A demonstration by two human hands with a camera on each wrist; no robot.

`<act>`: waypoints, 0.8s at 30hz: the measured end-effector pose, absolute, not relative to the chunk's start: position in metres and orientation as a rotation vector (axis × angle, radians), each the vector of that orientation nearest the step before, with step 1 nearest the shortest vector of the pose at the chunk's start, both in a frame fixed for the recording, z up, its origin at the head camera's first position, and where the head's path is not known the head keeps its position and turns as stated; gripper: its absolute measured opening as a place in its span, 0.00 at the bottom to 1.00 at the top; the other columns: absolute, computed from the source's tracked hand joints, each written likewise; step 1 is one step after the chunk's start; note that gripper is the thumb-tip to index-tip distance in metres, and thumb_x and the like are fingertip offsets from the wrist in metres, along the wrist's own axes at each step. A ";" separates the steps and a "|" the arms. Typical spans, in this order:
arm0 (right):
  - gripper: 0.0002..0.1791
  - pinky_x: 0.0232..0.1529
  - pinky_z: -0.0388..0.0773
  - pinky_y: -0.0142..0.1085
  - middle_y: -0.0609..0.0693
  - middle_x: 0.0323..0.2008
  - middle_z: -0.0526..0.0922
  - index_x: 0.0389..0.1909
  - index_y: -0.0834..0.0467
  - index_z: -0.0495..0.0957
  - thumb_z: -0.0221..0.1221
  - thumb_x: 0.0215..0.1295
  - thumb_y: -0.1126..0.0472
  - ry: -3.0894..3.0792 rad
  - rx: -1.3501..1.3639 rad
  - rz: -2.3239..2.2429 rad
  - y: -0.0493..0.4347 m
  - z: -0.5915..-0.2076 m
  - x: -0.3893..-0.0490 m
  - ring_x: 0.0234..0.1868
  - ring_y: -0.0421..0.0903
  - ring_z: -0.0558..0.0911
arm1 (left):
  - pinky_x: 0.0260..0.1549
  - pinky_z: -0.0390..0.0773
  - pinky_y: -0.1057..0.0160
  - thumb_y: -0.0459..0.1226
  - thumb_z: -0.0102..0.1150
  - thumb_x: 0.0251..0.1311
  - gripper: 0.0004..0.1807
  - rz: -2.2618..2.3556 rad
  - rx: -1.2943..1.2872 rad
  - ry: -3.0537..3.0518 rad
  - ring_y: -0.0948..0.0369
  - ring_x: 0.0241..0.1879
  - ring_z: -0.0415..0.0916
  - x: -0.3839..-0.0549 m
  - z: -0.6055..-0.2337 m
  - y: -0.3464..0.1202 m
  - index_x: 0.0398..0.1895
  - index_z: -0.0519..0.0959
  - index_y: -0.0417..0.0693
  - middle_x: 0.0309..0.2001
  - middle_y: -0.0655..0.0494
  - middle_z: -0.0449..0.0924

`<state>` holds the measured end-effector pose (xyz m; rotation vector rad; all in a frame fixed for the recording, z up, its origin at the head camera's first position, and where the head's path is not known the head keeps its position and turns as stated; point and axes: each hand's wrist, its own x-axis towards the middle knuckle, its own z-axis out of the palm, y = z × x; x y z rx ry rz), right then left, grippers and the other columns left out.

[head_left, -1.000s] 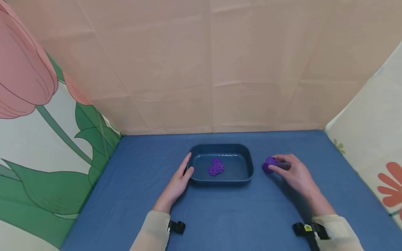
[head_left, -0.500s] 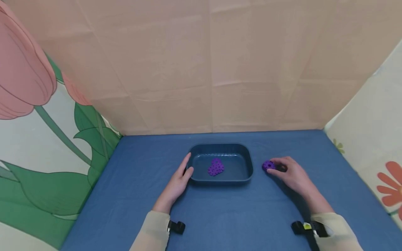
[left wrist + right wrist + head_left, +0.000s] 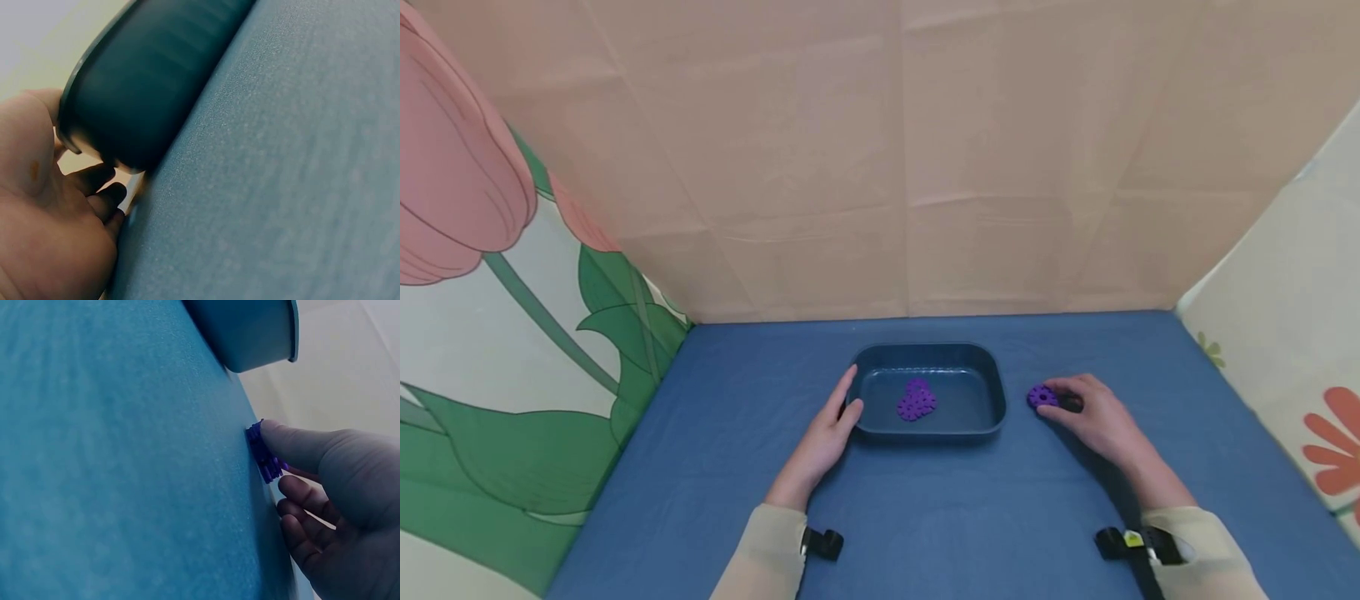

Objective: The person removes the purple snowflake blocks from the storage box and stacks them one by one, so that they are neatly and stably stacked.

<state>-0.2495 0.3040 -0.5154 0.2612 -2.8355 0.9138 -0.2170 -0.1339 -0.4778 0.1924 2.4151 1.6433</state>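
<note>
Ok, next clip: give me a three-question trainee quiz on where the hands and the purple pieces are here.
1. True or false: the left hand rests against the dark blue tray.
2. Where does the right hand hold its purple disc?
A. inside the tray
B. on the blue tablecloth right of the tray
C. lifted above the tray
3. Fill in: the purple cluster lies ____ the tray.

Key: 1 true; 2 B; 3 inside.

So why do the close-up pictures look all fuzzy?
Left wrist view: the tray and left hand sit too close, so both blur. Right wrist view: the purple piece is soft-edged. Head view: sharper, evenly lit, walls bending outward.
</note>
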 end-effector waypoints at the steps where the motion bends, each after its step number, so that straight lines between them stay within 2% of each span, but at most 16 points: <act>1: 0.29 0.49 0.69 0.62 0.58 0.49 0.76 0.54 0.58 0.80 0.65 0.61 0.41 -2.835 0.266 0.912 0.304 -0.516 -0.250 0.52 0.60 0.74 | 0.69 0.47 0.45 0.60 0.41 0.70 0.35 1.643 0.193 2.416 0.62 0.74 0.38 -0.217 -0.478 -0.134 0.77 0.44 0.76 0.75 0.73 0.40; 24: 0.29 0.51 0.67 0.62 0.59 0.51 0.75 0.56 0.60 0.79 0.68 0.59 0.46 -2.844 0.303 0.918 0.305 -0.516 -0.250 0.54 0.61 0.70 | 0.69 0.47 0.45 0.61 0.42 0.69 0.35 1.642 0.199 2.417 0.62 0.74 0.38 -0.218 -0.480 -0.135 0.77 0.44 0.77 0.75 0.73 0.41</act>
